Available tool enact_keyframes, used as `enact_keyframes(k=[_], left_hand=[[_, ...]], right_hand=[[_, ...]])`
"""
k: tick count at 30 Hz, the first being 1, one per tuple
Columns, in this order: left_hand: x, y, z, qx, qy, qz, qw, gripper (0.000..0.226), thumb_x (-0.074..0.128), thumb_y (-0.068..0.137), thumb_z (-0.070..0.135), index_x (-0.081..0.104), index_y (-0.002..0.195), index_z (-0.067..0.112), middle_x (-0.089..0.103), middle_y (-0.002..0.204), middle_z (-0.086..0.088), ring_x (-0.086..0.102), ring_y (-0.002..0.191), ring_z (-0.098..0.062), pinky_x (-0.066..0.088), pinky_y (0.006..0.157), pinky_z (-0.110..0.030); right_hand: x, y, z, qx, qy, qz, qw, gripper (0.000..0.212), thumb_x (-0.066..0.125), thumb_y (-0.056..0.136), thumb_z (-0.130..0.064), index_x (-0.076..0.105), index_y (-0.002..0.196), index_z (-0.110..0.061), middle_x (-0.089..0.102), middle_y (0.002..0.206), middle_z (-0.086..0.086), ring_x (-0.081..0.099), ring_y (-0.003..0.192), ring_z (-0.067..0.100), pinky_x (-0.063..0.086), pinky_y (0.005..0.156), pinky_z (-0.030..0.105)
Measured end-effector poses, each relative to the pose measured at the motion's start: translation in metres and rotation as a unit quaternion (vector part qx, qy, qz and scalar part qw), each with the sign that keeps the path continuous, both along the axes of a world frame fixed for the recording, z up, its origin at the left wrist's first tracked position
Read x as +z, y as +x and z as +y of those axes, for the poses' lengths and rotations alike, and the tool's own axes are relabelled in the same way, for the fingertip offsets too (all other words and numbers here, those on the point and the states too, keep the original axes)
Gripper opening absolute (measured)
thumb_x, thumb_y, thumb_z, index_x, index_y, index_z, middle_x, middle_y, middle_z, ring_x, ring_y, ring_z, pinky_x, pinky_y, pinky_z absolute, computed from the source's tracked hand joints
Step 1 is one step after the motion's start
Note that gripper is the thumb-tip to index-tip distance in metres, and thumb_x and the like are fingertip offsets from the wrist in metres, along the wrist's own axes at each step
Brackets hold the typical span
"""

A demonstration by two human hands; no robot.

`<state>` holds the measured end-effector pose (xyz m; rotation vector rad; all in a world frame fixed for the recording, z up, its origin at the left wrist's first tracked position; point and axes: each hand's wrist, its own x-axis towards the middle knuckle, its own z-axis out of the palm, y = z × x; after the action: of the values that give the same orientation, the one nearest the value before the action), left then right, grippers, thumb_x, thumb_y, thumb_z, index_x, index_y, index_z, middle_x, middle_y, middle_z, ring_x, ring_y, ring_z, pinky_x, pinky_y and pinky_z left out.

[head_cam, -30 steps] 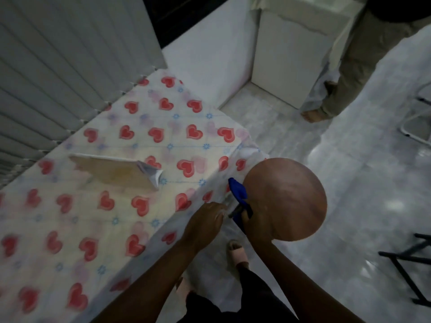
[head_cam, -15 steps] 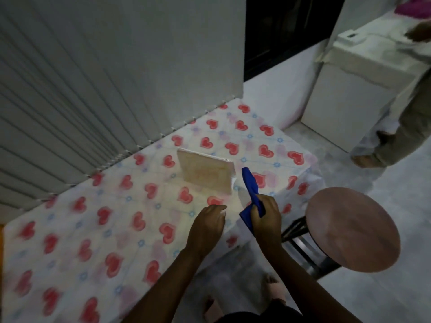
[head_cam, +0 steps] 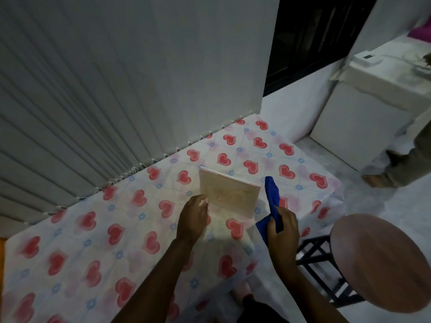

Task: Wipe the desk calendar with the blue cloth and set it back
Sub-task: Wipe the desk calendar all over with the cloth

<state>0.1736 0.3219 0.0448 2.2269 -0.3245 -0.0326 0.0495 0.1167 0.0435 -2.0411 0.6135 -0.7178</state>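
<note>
The pale beige desk calendar (head_cam: 229, 195) stands upright on the table covered with a heart-print cloth (head_cam: 98, 231). My left hand (head_cam: 192, 220) reaches its lower left corner, fingers at the edge; whether they grip it is unclear. My right hand (head_cam: 283, 226) is closed around the blue cloth (head_cam: 271, 197), which sticks up just right of the calendar and hangs below my fist.
Vertical blinds (head_cam: 93, 94) hang along the table's far edge. A round wooden stool (head_cam: 382, 262) stands at the right by the table corner. A white appliance (head_cam: 363, 113) and another person's leg (head_cam: 401, 164) are at the far right.
The view swung up from the stool to the table. Both hands moved forward; my left hand reached the calendar's corner and my right hand carried the blue cloth beside it.
</note>
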Motion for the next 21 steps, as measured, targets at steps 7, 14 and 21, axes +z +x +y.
enact_keyframes(k=[7, 14, 21], left_hand=[[-0.029, 0.067, -0.001, 0.059, 0.025, 0.100, 0.993, 0.042, 0.039, 0.100, 0.032, 0.045, 0.136, 0.012, 0.052, 0.140, -0.009, 0.050, 0.127, -0.026, 0.038, 0.096, -0.029], [-0.050, 0.098, -0.005, 0.041, -0.002, 0.144, 0.989, 0.036, 0.037, 0.101, 0.041, 0.062, 0.107, 0.016, 0.060, 0.098, 0.009, 0.057, 0.091, -0.011, 0.038, 0.081, -0.024], [-0.051, 0.123, 0.001, -0.009, -0.044, 0.177, 0.983, 0.023, 0.046, 0.099, 0.028, 0.067, 0.090, 0.024, 0.069, 0.090, 0.002, 0.063, 0.085, -0.014, 0.049, 0.079, -0.031]], right_hand=[[-0.009, 0.038, -0.006, 0.001, -0.010, 0.004, 1.000, 0.037, 0.056, 0.084, 0.007, 0.055, 0.116, -0.012, 0.050, 0.106, -0.008, 0.050, 0.099, 0.014, 0.042, 0.086, 0.029], [-0.017, 0.061, -0.005, 0.043, -0.043, 0.015, 0.998, 0.034, 0.042, 0.089, -0.009, 0.056, 0.116, 0.005, 0.059, 0.110, 0.017, 0.054, 0.103, 0.030, 0.049, 0.091, 0.046], [-0.021, 0.083, -0.019, 0.033, -0.035, 0.023, 0.999, 0.035, 0.043, 0.091, -0.010, 0.053, 0.124, -0.004, 0.056, 0.114, 0.009, 0.052, 0.104, 0.020, 0.045, 0.089, 0.030]])
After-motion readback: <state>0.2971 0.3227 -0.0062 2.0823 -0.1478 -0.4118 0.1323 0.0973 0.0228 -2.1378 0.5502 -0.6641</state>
